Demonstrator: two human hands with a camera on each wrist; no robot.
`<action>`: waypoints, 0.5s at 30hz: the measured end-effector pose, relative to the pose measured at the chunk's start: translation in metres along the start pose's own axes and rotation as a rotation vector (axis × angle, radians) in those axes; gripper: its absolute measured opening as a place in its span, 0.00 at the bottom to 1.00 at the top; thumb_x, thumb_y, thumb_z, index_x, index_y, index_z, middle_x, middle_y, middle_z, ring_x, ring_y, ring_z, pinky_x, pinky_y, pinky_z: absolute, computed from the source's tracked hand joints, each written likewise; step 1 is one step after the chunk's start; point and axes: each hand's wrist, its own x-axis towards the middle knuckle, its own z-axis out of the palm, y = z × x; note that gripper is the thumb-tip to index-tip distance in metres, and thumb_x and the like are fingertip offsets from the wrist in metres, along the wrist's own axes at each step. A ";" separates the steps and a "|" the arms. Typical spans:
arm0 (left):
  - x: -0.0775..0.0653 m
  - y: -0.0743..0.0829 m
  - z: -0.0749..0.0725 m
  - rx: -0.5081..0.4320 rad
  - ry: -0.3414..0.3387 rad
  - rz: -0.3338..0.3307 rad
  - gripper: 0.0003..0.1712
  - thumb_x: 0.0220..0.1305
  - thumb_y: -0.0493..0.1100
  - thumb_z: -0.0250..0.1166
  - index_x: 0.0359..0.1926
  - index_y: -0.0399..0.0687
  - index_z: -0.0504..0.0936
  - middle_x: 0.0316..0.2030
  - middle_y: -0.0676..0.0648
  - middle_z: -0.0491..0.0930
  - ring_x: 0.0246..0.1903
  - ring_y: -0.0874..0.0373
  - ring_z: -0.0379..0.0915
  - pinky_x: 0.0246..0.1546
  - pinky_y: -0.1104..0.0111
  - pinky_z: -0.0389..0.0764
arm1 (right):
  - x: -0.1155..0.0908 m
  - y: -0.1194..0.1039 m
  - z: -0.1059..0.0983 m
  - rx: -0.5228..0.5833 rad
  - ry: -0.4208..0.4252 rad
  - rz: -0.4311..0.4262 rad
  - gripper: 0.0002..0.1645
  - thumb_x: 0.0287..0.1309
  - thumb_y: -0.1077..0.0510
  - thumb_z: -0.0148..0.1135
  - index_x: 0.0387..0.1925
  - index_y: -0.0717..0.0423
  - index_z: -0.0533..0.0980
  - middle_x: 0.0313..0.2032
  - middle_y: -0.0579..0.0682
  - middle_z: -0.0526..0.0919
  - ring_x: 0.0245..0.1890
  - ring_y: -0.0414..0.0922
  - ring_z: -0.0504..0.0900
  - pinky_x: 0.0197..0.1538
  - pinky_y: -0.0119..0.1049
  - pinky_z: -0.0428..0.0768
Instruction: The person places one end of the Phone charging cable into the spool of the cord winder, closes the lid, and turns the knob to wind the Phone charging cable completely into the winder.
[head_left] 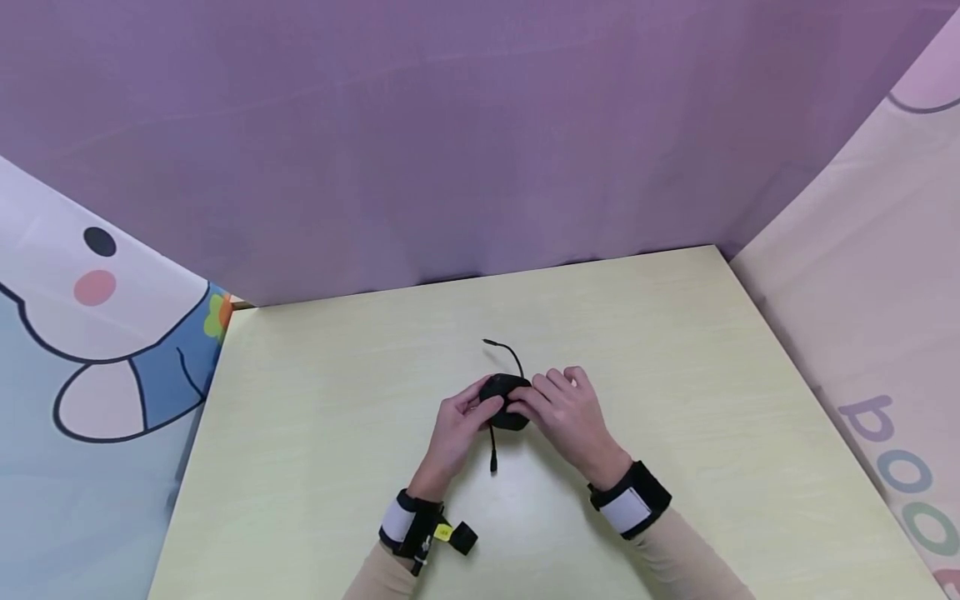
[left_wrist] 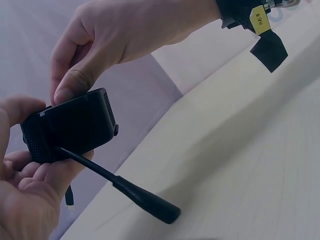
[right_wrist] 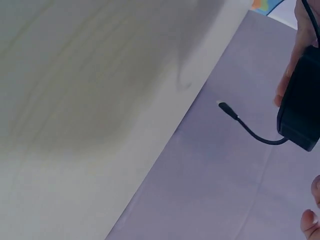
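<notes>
A small black box-shaped device (head_left: 512,421) with two short black cables is held above the table by both hands. My left hand (head_left: 453,425) grips its left side, thumb on the near face and fingers behind. My right hand (head_left: 573,421) pinches its right edge between thumb and forefinger. One cable (head_left: 516,356) curves up from the far side, ending in a small plug; the other cable (head_left: 493,454) hangs toward me. In the left wrist view the device (left_wrist: 82,125) shows a ribbed end, and a cable's thick sleeve (left_wrist: 145,201) juts out. The right wrist view shows the device (right_wrist: 302,100) only partly.
The pale table (head_left: 337,375) lies beneath both hands. A purple cloth wall (head_left: 450,167) stands along its back edge. Printed cloth panels flank it: a cartoon figure (head_left: 135,333) at left, coloured letters (head_left: 903,471) at right. Black straps (head_left: 630,500) circle both wrists.
</notes>
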 end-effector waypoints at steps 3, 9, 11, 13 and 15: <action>0.000 -0.001 0.001 -0.001 0.014 0.007 0.29 0.73 0.40 0.64 0.71 0.35 0.72 0.60 0.32 0.80 0.49 0.60 0.85 0.43 0.70 0.86 | -0.001 -0.002 0.001 0.007 0.011 0.024 0.20 0.71 0.42 0.60 0.35 0.51 0.87 0.27 0.46 0.80 0.26 0.45 0.75 0.39 0.44 0.72; -0.001 -0.002 0.004 -0.023 0.037 0.012 0.29 0.73 0.41 0.64 0.71 0.35 0.72 0.60 0.32 0.80 0.50 0.59 0.85 0.45 0.70 0.85 | -0.001 -0.007 0.002 0.024 0.031 0.063 0.19 0.70 0.44 0.62 0.33 0.53 0.86 0.25 0.46 0.80 0.25 0.46 0.76 0.38 0.44 0.70; -0.002 -0.002 0.005 -0.024 0.050 0.010 0.29 0.73 0.40 0.64 0.71 0.35 0.72 0.60 0.32 0.80 0.49 0.60 0.85 0.44 0.70 0.85 | -0.001 -0.009 0.002 0.023 0.036 0.072 0.18 0.69 0.44 0.63 0.33 0.54 0.85 0.25 0.47 0.80 0.24 0.46 0.76 0.38 0.44 0.71; -0.002 -0.002 0.006 -0.024 0.065 0.008 0.30 0.73 0.40 0.64 0.71 0.35 0.72 0.60 0.32 0.80 0.49 0.61 0.85 0.43 0.71 0.85 | 0.000 -0.011 0.002 0.024 0.034 0.085 0.17 0.67 0.45 0.64 0.32 0.54 0.85 0.24 0.47 0.80 0.24 0.46 0.76 0.38 0.45 0.71; -0.002 -0.003 0.007 -0.016 0.079 0.008 0.30 0.73 0.40 0.64 0.71 0.34 0.71 0.60 0.32 0.80 0.48 0.62 0.85 0.42 0.71 0.85 | 0.000 -0.012 0.001 0.021 0.032 0.097 0.17 0.66 0.46 0.65 0.32 0.54 0.85 0.24 0.47 0.80 0.24 0.47 0.77 0.39 0.46 0.72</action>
